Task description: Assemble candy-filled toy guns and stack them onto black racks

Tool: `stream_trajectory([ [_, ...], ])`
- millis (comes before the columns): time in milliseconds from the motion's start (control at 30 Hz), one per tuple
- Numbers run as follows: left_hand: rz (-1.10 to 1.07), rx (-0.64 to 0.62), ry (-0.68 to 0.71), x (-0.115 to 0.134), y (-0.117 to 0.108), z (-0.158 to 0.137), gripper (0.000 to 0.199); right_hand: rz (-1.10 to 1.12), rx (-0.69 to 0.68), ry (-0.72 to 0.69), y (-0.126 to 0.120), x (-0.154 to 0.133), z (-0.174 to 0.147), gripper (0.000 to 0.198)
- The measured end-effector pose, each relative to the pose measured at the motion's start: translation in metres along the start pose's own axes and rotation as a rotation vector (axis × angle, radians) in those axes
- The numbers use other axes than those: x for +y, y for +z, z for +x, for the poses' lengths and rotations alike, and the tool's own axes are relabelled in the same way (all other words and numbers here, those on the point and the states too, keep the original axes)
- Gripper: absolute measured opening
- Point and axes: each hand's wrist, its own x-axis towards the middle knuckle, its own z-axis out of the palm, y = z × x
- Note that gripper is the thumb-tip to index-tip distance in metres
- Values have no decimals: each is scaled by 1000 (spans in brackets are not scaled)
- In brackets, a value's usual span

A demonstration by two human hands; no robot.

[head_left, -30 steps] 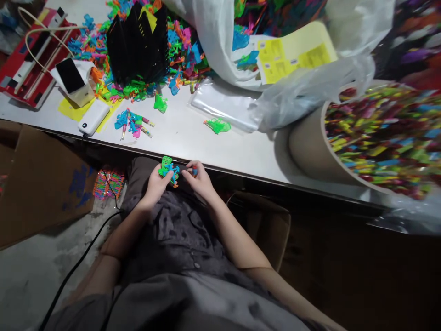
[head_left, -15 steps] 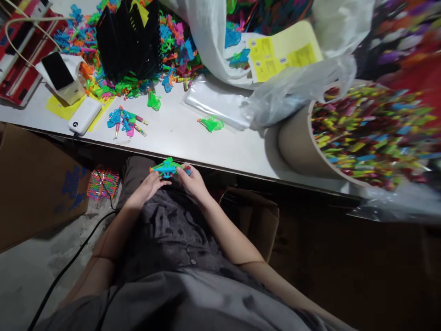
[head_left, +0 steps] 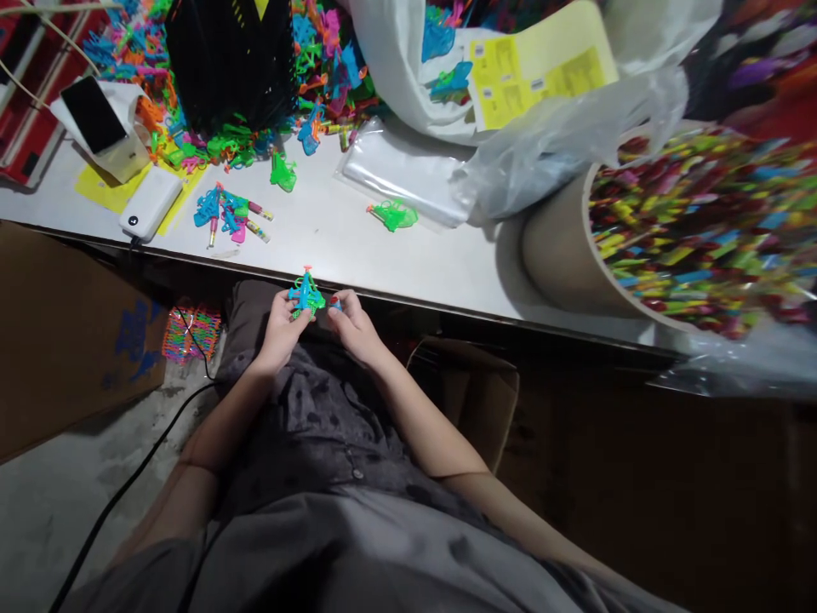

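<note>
My left hand [head_left: 281,328] is closed on a blue and green plastic toy gun [head_left: 307,294] with an orange tip pointing away from me, over my lap by the table's front edge. Close to its right, my right hand [head_left: 353,323] pinches a small blue and red piece [head_left: 335,304], too small to name surely; it looks like a little tube. On the table beyond lies a green toy gun [head_left: 397,214]. Another green toy gun [head_left: 282,172] rests farther back. To the left is a little group of blue, green and pink toys [head_left: 223,209] with small tubes among them.
A large round tub [head_left: 562,255] heaped with small colourful wrapped tubes stands at the right. Clear plastic bags [head_left: 408,174], yellow label sheets [head_left: 542,72], a phone [head_left: 94,115], a white power bank [head_left: 150,204] and a black basket [head_left: 230,68] occupy the table. Cardboard boxes [head_left: 70,340] stand below.
The toy gun has turned from lying sideways to pointing away from me and now sits in my left hand. My right hand has come off it, holding the small piece.
</note>
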Motion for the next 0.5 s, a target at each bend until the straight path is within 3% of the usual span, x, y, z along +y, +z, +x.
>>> stream_trajectory([
  [200,-26,-6,0,2,2,-1,56,24,116,-23,2,-3,-2,34],
  [367,3,-17,-25,2,3,-3,40,42,154,-41,1,-1,-4,34],
  [500,-1,-20,-23,4,6,-6,40,51,157,-1,-1,-4,-6,38],
])
